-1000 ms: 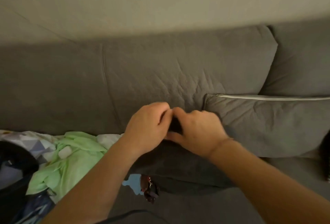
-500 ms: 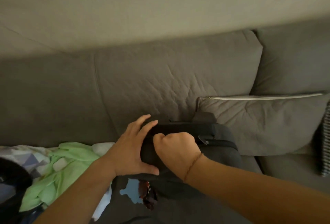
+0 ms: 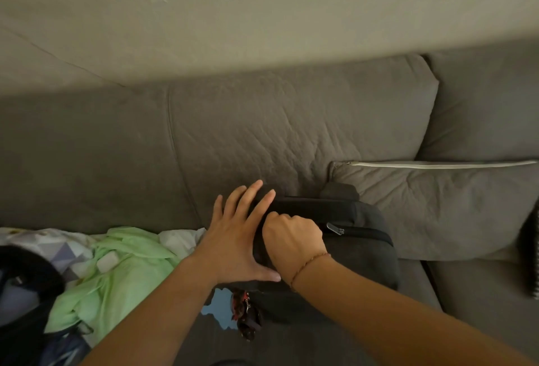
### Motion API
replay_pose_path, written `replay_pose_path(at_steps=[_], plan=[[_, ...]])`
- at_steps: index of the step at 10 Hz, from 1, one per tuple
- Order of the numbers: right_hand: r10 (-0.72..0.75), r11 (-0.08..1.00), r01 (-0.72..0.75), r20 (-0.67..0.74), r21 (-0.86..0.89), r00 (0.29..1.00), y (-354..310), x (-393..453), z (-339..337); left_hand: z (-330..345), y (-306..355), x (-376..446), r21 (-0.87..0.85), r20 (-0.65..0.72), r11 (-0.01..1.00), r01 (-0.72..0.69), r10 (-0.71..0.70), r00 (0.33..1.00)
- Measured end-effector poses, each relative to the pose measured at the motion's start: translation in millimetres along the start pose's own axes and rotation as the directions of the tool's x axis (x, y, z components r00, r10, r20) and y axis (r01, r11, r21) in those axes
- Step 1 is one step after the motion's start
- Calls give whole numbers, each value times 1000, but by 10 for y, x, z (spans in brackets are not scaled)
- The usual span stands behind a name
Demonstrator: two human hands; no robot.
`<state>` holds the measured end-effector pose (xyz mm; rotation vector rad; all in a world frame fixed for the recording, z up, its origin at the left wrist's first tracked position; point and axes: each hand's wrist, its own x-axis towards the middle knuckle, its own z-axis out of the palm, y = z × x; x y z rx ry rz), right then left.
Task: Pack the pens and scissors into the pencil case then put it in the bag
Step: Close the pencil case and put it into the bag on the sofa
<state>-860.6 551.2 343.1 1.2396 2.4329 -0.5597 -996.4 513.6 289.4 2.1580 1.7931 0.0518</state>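
Note:
A dark grey bag [image 3: 364, 252] lies on the grey sofa seat, against the backrest. My left hand [image 3: 236, 240] lies flat on the bag's left end, fingers spread over the top and thumb stretched along the lower side. My right hand [image 3: 291, 240] is a closed fist at the bag's top edge, pinching something there that my fingers hide. A metal zip pull [image 3: 335, 228] shows just right of that fist. No pencil case, pens or scissors are in view.
A grey cushion [image 3: 452, 208] with a white zip leans behind the bag. Green cloth [image 3: 122, 266] and patterned fabric [image 3: 58, 243] lie to the left, beside a black object [image 3: 26, 292]. A red-and-dark keyring [image 3: 245, 316] on a blue shape [image 3: 221, 310] lies near the front.
My hands were bunched together a second ago. The left one has since opened flat on the bag's end, and the right fist has dropped onto the top edge. The bag is now visible.

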Motion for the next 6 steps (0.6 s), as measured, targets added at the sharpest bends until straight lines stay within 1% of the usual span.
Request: replay_pose_path(at_steps=[1, 2, 3, 4, 5, 6], plan=[[18, 989, -8, -71, 146, 997, 38, 21, 21, 30, 2, 19, -11, -50, 1000, 22, -22, 998], [-67, 967, 132, -283, 218, 957, 85, -51, 13, 20, 3, 36, -37, -95, 999, 31, -34, 995], [-45, 963, 134, -352, 233, 935, 387, -214, -12, 37, -5, 31, -17, -121, 1000, 16, -18, 992], [225, 948, -109, -387, 299, 894, 1013, -423, 21, 73, -49, 33, 38, -93, 999, 18, -15, 996], [257, 957, -191, -335, 217, 907, 1266, -463, 126, 30, -68, 94, 21, -81, 999, 30, -28, 996], [140, 985, -101, -314, 137, 939, 1353, -454, 41, -4, -55, 37, -23, -39, 995, 93, -94, 995]])
